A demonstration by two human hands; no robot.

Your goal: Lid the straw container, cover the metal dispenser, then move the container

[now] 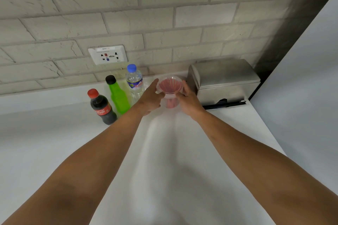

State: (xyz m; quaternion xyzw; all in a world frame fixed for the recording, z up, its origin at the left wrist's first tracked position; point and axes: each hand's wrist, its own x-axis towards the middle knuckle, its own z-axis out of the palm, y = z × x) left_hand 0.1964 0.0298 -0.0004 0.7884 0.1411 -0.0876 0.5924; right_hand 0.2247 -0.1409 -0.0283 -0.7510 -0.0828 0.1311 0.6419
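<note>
Two bare arms reach up the middle of the frame. The left hand [150, 97] and right hand [188, 99] curl around a clear straw container [170, 91] full of red straws, fingers partly open and touching its sides. It sits mid-frame on the white counter [54, 142]. Its clear lid looks on, so this seems the lidding step. Next comes covering the metal dispenser [224, 80], just right.
</note>
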